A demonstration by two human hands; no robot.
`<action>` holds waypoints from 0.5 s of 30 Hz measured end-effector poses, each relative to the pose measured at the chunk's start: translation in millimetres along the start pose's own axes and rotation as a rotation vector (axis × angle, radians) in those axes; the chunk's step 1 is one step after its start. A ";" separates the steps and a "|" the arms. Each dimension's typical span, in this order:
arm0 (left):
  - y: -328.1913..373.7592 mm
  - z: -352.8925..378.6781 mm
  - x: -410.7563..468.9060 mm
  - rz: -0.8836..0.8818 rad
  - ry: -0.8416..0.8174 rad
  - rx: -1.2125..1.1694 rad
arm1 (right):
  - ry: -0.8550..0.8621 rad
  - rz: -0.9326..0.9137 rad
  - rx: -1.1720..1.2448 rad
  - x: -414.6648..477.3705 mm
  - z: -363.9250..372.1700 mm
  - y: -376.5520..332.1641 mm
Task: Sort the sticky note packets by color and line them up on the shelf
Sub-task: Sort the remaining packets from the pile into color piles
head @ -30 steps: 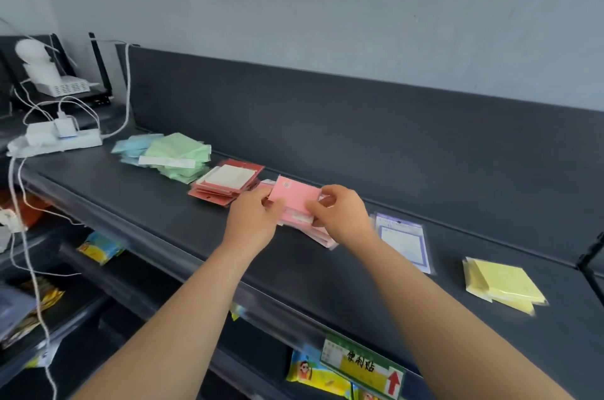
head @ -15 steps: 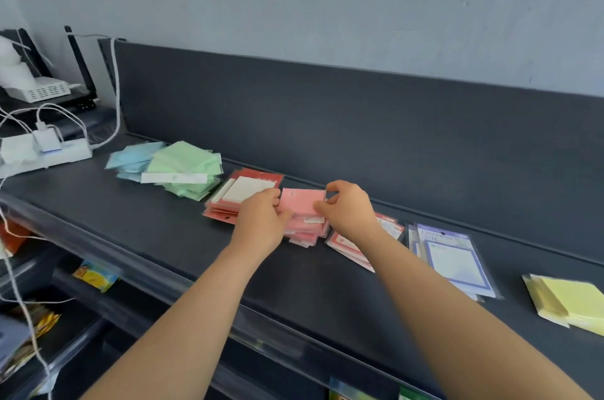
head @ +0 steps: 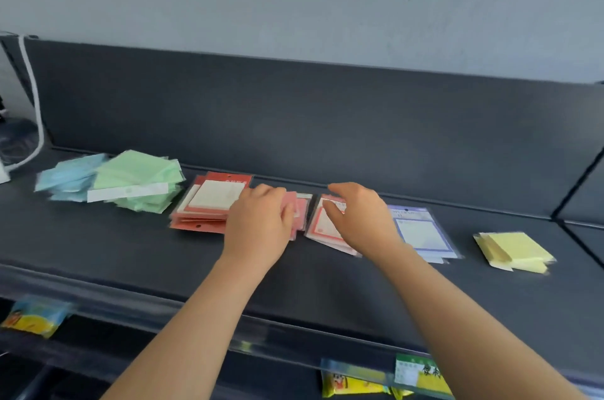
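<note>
the dark grey shelf (head: 327, 295) runs the whole width of the view, and a back panel (head: 327, 125) of the same colour stands behind both hands. far out to the left of the left hand lies the biggest heap, the green packets (head: 137, 177), loosely fanned with a white strip across the front. the blue packets (head: 65, 175) stick out from under their far left side. just left of the left hand sit the red packets (head: 206, 206), a stack with a cream pad showing on top.

the left hand (head: 261, 226) lies palm down on the pink packets (head: 300, 215), fingers curled over the stack and thumb at its right edge, so it grips them. only a strip of the stack shows past the knuckles. the right hand (head: 359, 219) is loose, its fingers gently bent and spread over the red-bordered packets (head: 322, 226). these lie flat between the two hands, just beside the pink ones. the view is too smeared to say whether the thumb tip rests on them.

close by the right wrist, on its outer side, lie the purple packets (head: 421, 233). well beyond them to the right are the yellow packets (head: 513, 249), slightly fanned. a white cable (head: 34, 105) hangs far off to the left. below the right forearm a green and yellow price label (head: 418, 373) sits on the shelf's front rail, with a yellow snack bag (head: 353, 386) under it.
</note>
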State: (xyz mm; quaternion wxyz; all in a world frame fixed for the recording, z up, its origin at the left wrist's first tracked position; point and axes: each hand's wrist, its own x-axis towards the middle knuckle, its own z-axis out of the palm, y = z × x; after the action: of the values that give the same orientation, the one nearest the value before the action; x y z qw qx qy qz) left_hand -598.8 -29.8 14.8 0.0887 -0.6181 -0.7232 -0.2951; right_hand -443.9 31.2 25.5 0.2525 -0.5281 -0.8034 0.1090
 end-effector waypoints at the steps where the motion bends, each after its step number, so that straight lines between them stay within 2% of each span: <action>1: 7.4 2.5 -1.2 0.036 0.001 0.010 | 0.019 0.004 -0.016 -6.0 -6.2 7.1; 8: 76.7 29.7 -16.7 0.249 -0.040 -0.005 | 0.108 0.135 -0.080 -58.7 -47.8 67.4; 15: 174.6 54.7 -41.8 0.351 -0.120 -0.126 | 0.153 0.272 -0.116 -112.5 -97.3 144.2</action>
State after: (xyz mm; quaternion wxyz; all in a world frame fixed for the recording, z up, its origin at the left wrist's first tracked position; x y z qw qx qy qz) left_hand -411.4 -24.8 5.3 0.0567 -0.7556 -0.5883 -0.2824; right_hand -243.4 -19.0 11.8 0.2650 -0.6527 -0.7077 0.0549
